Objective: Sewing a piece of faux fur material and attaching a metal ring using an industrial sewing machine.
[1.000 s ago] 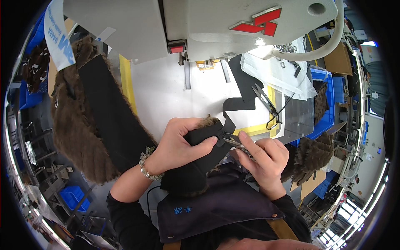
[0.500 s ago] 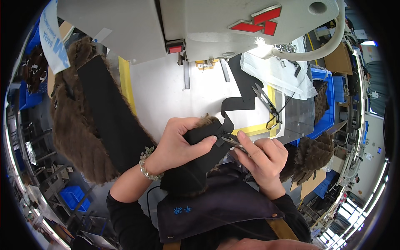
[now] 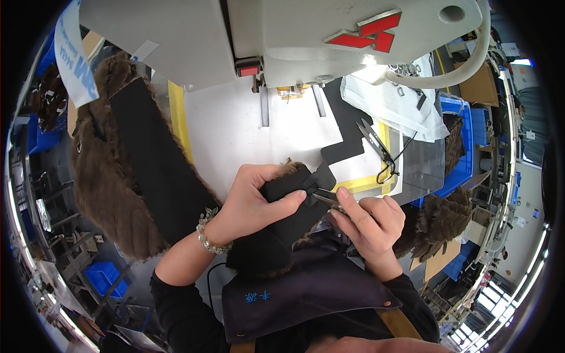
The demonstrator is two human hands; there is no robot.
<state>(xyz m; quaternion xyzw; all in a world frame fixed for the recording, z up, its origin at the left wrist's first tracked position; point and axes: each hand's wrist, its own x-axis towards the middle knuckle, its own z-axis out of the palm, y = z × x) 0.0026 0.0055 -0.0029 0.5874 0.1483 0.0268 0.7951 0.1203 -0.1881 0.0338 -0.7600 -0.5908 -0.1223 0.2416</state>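
Note:
My left hand is closed round a piece of black fabric backed with brown fur, its thumb pressing on the dark side. Between the fingers of my right hand is a small pointed metal tool that looks like thread snips. The tips touch a small black tab or strap on the fabric beside my left thumb. From there a black strip runs up and to the right across the white work surface. The lower part of the fur piece hangs over my apron.
A grey sewing machine overhangs the far side. Scissors with a black cord lie right of the strip. A large brown fur piece with a black panel lies at left. A white bag with metal rings and a blue bin stand at right.
The black strip beside my hands has shifted and now lies flatter and broader, its narrow fold gone. Both hands stay nearly in place, with the tool tips still at the tab.

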